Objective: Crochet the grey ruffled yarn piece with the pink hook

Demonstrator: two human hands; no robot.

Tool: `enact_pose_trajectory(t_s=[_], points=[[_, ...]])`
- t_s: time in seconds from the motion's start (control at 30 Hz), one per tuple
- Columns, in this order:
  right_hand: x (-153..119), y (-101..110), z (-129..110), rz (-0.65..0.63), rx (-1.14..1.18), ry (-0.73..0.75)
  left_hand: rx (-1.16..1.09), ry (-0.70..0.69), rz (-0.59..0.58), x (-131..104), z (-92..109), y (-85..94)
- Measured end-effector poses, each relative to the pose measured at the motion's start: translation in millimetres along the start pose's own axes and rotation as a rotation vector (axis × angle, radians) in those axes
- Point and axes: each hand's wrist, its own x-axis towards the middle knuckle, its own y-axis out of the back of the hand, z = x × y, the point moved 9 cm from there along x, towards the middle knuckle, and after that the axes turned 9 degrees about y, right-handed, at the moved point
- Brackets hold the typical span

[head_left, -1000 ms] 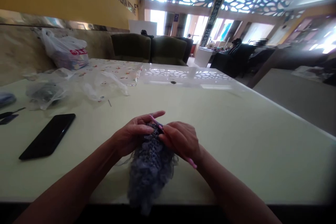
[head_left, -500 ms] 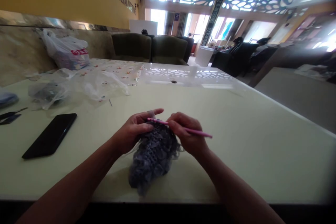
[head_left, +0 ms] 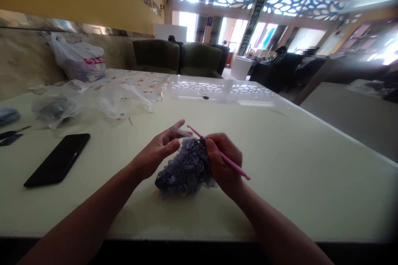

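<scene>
A pink crochet hook (head_left: 230, 162) slants through my right hand (head_left: 224, 161), whose fingers are closed around it and also pinch the top edge of a crocheted piece (head_left: 186, 167). That piece is dark grey-blue and ruffled, with sheer frills, and hangs low over the table toward the left. The hook's tip points up and left above it. My left hand (head_left: 160, 149) is beside the piece, thumb apart and fingers stretched out. A pale translucent ribbon yarn (head_left: 182, 131) runs across its fingers to the work near the hook.
On the white table (head_left: 295, 165), a black phone (head_left: 58, 160) lies left of my forearm. Beyond it are a clear plastic bag (head_left: 59, 109) with dark contents, another crumpled bag (head_left: 124, 101) and a full white carrier bag (head_left: 80, 60). Dark armchairs (head_left: 200, 59) stand behind the table.
The crocheted piece has swung up and to the left. My left thumb has come off it. The hook has tilted more steeply, its tip now raised above the work.
</scene>
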Motion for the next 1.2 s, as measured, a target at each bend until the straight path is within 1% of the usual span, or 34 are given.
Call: enact_pose_trajectory(t_s=[0.07,0.13,0.2,0.27,0.33,0.37,0.47,0.53,0.57,0.63,0.7,0.73,0.8,0.87,0.93,1.0,1.1,1.13,1.17,1.2], points=[[-1.5,-10.6,-6.1,-0.081,0.023,0.083,-0.257,0.064,-0.08,-2.7,-7.1,-11.6],[-2.4,-18.3,-14.4,-0.162,0.037,0.203,-0.377,0.117,-0.087,-5.2,-12.5,-17.9],[-1.8,-23.1,-19.4,-0.247,0.042,0.3,-0.388,0.135,-0.064,-6.9,-13.7,-18.9],[-0.3,-27.9,-20.0,-0.348,-0.002,0.353,-0.348,0.151,-0.051,-7.5,-13.3,-18.0],[0.2,-33.0,-21.3,-0.431,-0.146,0.424,-0.282,0.16,-0.027,-7.5,-12.3,-15.2],[-0.2,-34.9,-23.8,-0.443,-0.26,0.479,-0.242,0.157,0.002,-7.4,-11.5,-12.6],[-6.5,-39.9,-36.7,-0.381,-0.634,0.663,-0.151,0.123,0.123,-7.4,-8.4,-4.4],[-13.5,-42.5,-44.1,-0.332,-0.782,0.734,-0.21,0.141,0.14,-7.4,-10.3,-5.3],[-17.2,-43.2,-46.8,-0.319,-0.802,0.756,-0.278,0.17,0.111,-7.2,-12.6,-8.6],[-23.3,-41.8,-50.6,-0.304,-0.756,0.784,-0.428,0.247,-0.002,-7.4,-16.6,-18.5],[-26.2,-36.1,-54.1,-0.269,-0.632,0.8,-0.508,0.289,-0.124,-8.4,-15.1,-25.1],[-26.1,-32.8,-55.2,-0.251,-0.561,0.799,-0.518,0.285,-0.172,-8.7,-12.4,-25.3],[-22.4,-27.1,-55.9,-0.222,-0.421,0.763,-0.505,0.25,-0.224,-8.3,-6.3,-19.7],[-14.5,-23.2,-53.3,-0.219,-0.285,0.668,-0.485,0.199,-0.22,-6.7,-0.8,-9.0],[-5.0,-20.8,-46.3,-0.247,-0.151,0.52,-0.466,0.167,-0.191,-4.9,2.3,1.3],[2.8,-19.6,-34.5,-0.299,-0.024,0.338,-0.443,0.152,-0.167,-3.6,3.9,8.0],[7.0,-19.1,-11.5,-0.365,0.159,0.056,-0.385,0.151,-0.154,-2.7,3.6,9.7],[6.4,-19.7,-5.2,-0.377,0.219,-0.014,-0.353,0.144,-0.144,-2.6,3.4,9.0],[5.5,-20.9,-0.8,-0.386,0.26,-0.058,-0.313,0.137,-0.132,-2.6,2.8,7.6],[4.8,-22.3,1.0,-0.392,0.271,-0.066,-0.275,0.133,-0.121,-2.8,1.7,5.0]])
